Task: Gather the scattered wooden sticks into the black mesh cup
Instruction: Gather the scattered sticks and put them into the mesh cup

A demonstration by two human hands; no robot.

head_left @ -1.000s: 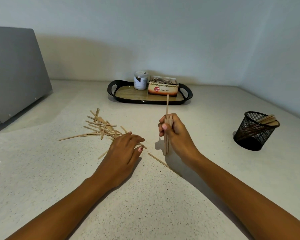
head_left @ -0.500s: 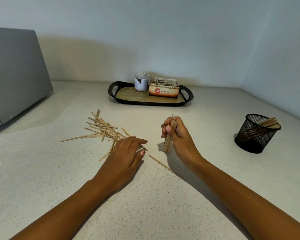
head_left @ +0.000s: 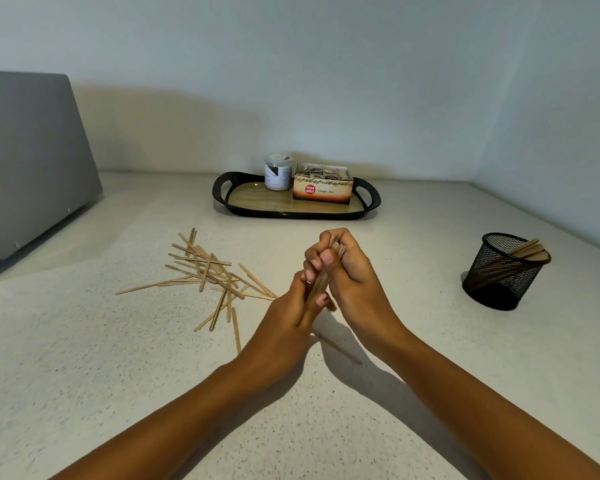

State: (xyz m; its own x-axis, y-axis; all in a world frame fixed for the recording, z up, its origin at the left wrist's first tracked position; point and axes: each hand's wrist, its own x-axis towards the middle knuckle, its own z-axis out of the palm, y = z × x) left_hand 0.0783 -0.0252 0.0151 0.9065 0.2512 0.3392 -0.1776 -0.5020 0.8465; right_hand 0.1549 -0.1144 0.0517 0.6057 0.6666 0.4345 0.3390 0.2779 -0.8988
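Your right hand (head_left: 349,271) grips a bundle of sticks (head_left: 318,286), long axis steep, top tilted away and rightward; your left hand (head_left: 291,315) pinches its lower end. Loose sticks (head_left: 208,271) lie crisscrossed on the table (head_left: 84,375) (left of both hands), the black mesh cup (head_left: 496,282) well right.

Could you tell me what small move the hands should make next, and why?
Probably carry the bundle of sticks over to the black mesh cup: the right hand grips it, the left hand pinches its lower end, and the cup stands upright at the right. The loose sticks can wait.
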